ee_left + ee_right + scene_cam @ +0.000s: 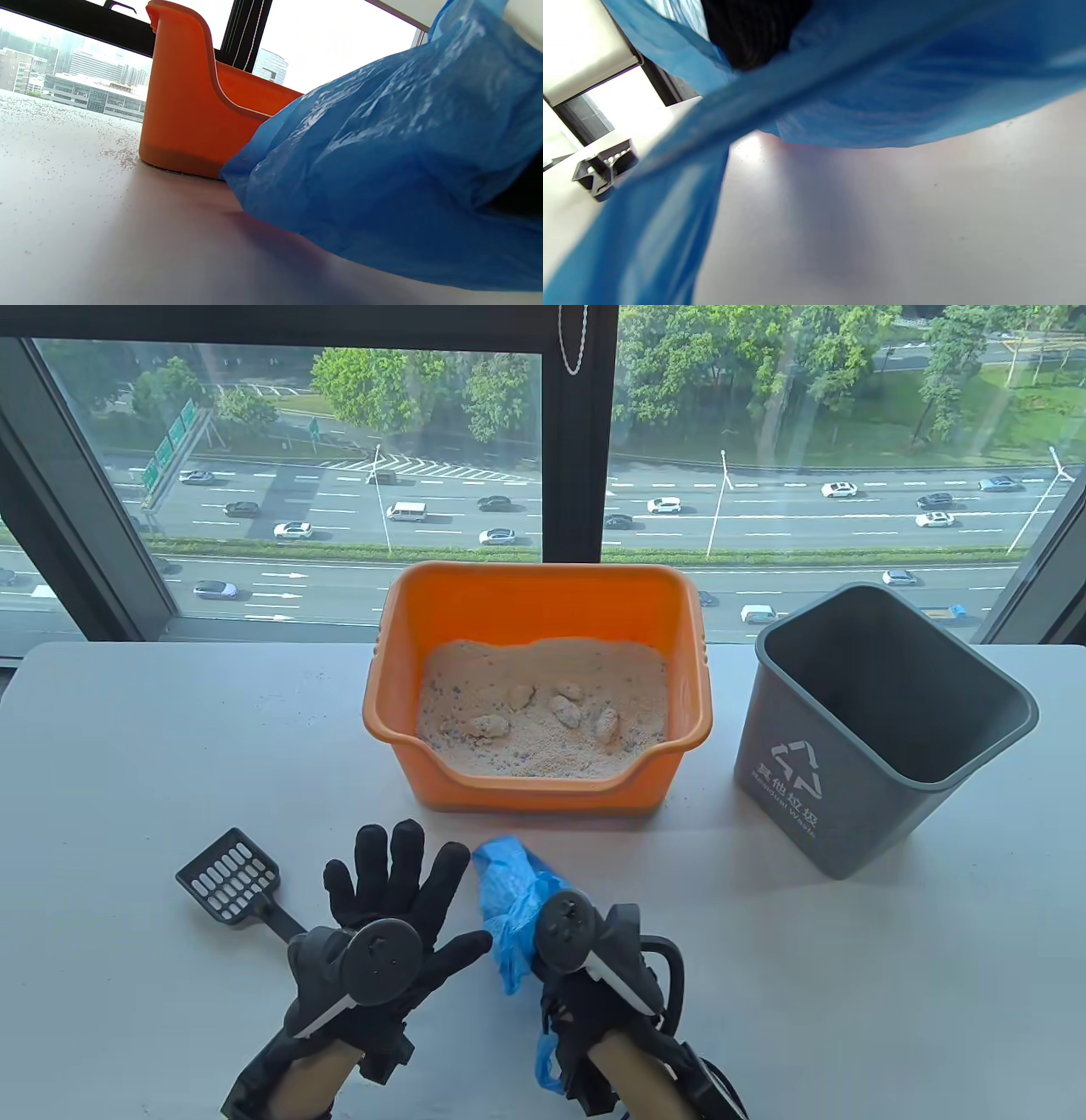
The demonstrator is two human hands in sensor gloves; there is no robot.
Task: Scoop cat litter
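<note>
An orange litter box (679, 661) with sandy litter (543, 729) and several clumps (567, 711) stands at the table's middle back; it also shows in the left wrist view (186, 114). A black slotted scoop (231, 875) lies at the front left, also seen in the right wrist view (606, 169). My left hand (399, 882) is open with fingers spread, above the table just right of the scoop. My right hand (585, 959) grips a crumpled blue plastic bag (509, 908), which fills both wrist views (403, 169) (882, 84). A grey waste bin (874, 729) stands at the right.
The white table (127, 780) runs to a window at the back. Litter grains (118, 152) are scattered beside the box's base.
</note>
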